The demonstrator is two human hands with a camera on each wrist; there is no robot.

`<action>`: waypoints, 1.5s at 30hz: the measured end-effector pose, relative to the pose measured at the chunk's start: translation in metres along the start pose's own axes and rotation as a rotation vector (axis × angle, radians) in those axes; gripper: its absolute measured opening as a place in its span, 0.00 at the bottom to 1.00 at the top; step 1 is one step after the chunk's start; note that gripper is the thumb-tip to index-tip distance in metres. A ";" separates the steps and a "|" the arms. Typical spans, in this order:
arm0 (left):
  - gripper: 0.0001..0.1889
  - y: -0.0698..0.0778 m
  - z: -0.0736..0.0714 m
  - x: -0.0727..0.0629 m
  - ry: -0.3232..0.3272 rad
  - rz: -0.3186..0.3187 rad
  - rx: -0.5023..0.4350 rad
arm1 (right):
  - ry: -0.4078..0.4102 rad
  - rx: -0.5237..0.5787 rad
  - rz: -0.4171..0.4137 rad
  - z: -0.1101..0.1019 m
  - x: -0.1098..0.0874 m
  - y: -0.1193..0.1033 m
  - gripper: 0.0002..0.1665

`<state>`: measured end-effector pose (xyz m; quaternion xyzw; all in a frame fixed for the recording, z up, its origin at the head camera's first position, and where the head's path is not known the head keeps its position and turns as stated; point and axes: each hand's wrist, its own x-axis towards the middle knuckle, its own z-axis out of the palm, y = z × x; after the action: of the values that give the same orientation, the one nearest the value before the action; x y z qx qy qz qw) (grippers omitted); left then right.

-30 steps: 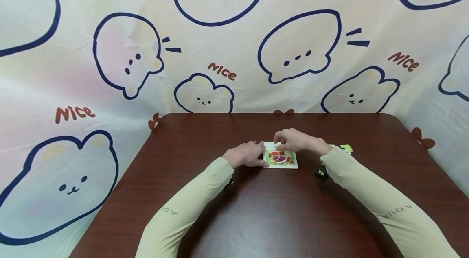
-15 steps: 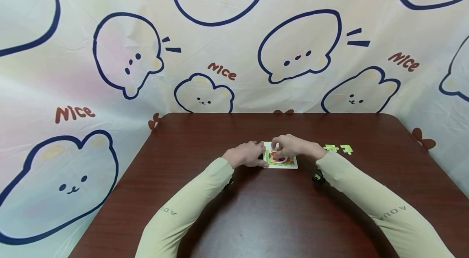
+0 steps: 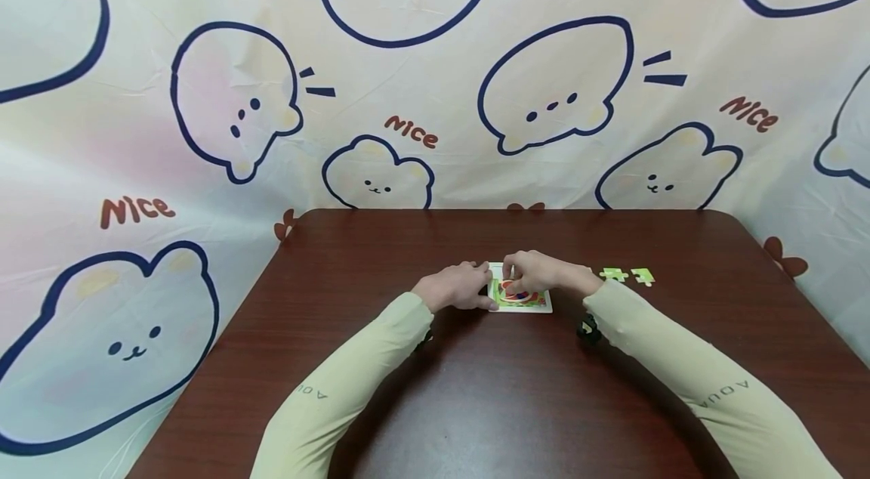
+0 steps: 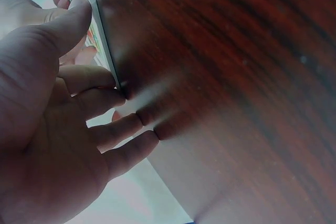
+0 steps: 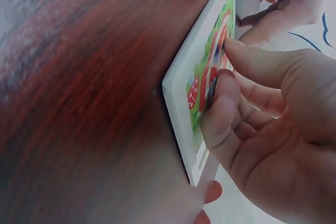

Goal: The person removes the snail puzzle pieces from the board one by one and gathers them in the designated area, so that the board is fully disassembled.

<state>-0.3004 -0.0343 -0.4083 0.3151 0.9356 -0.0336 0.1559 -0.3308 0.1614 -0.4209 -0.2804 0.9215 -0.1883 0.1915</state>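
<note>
A small jigsaw board [image 5: 178, 69] with a white frame and a colourful red and green picture lies on the table. My left hand [image 3: 457, 286] rests at its left side. In the left wrist view the thumb lies on the frame's edge, and the other fingers reach down to the table beside it. Over the picture, my right hand [image 3: 540, 273] has its fingers bent and its thumb low. Between these fingers, in the right wrist view, shows the dark edge of a puzzle piece [image 5: 212, 91], tilted up from the picture. The hand hides most of that piece.
Two loose green puzzle pieces, one nearer [image 3: 614, 274] and one farther right [image 3: 642, 276], lie beside the right forearm. The brown wooden table [image 3: 462, 403] ends at a cartoon-print cloth [image 3: 462, 86] behind and at the sides.
My right hand has come slightly down and left over the picture, its thumb now on it, and the loose pieces show fully. My left hand stays put.
</note>
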 end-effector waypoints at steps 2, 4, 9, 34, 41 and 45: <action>0.28 0.000 0.000 0.000 0.000 0.000 0.003 | -0.009 0.014 -0.003 0.000 0.000 0.000 0.10; 0.27 -0.001 0.000 0.000 0.000 -0.002 0.006 | -0.015 0.028 0.005 0.000 0.001 0.000 0.10; 0.29 -0.001 0.000 -0.001 -0.005 -0.008 -0.004 | -0.022 0.062 0.038 0.002 0.002 0.000 0.11; 0.31 0.000 0.001 -0.002 -0.008 -0.013 -0.002 | -0.032 0.143 0.015 0.006 0.000 0.000 0.13; 0.32 0.001 0.001 -0.002 -0.009 -0.019 -0.003 | -0.008 0.127 -0.028 0.006 -0.001 0.001 0.10; 0.30 0.001 0.001 -0.001 0.000 -0.015 0.002 | 0.011 0.133 -0.047 0.005 -0.001 0.001 0.10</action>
<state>-0.2991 -0.0345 -0.4087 0.3083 0.9379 -0.0356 0.1553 -0.3278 0.1618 -0.4253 -0.2873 0.9012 -0.2554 0.2001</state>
